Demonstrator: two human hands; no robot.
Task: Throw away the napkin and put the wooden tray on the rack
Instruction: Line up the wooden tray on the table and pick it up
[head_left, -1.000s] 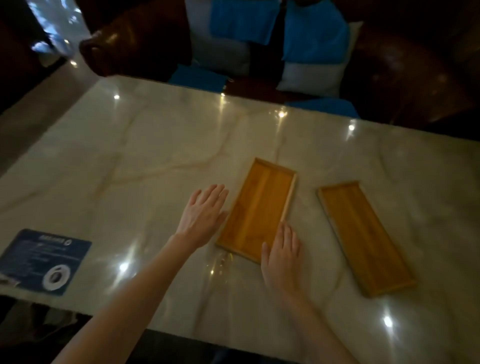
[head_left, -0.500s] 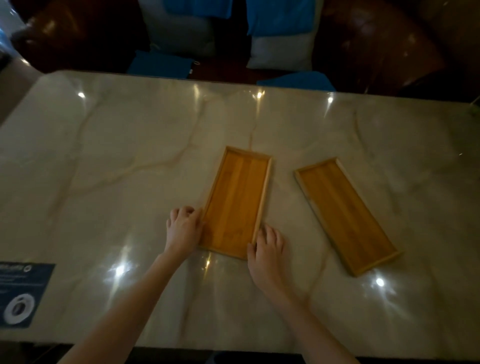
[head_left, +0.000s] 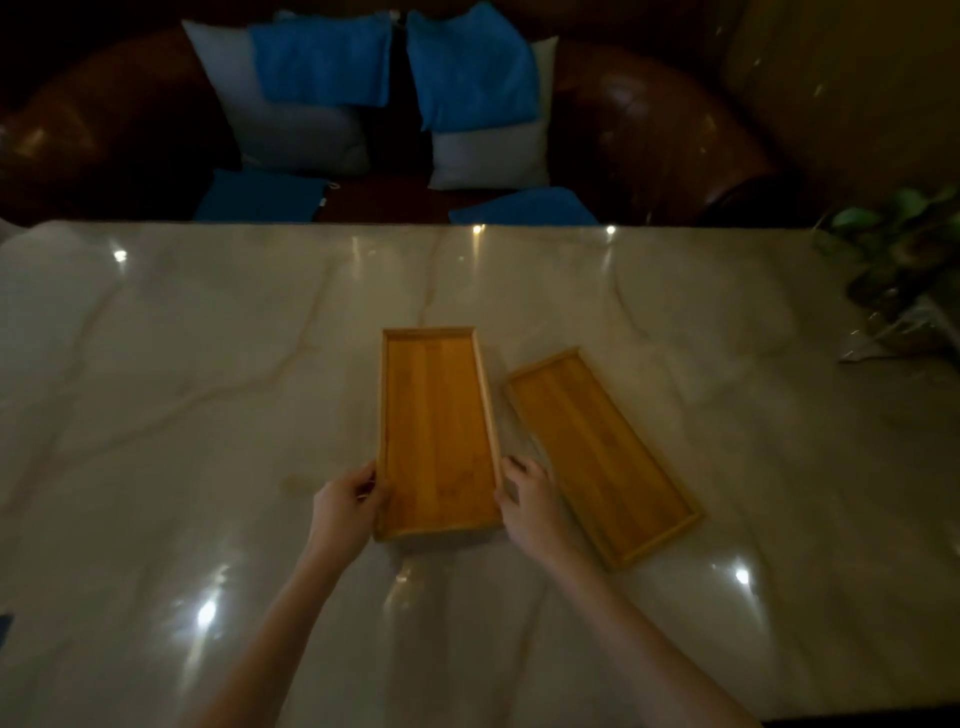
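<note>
A long empty wooden tray (head_left: 436, 431) is held over the marble table (head_left: 208, 389), its near end raised off the surface. My left hand (head_left: 345, 506) grips its near left edge and my right hand (head_left: 524, 499) grips its near right edge. A second wooden tray (head_left: 602, 454), also empty, lies flat on the table just to the right, angled. No napkin and no rack are in view.
A brown leather sofa (head_left: 649, 130) with blue and grey cushions (head_left: 322, 88) stands behind the table's far edge. A potted plant (head_left: 904, 260) sits at the table's right edge. Ceiling lights glare off the glossy marble.
Both hands went from lying flat beside the left tray to closing on its near edges. The tray has turned straighter and its near end has come up off the table.
</note>
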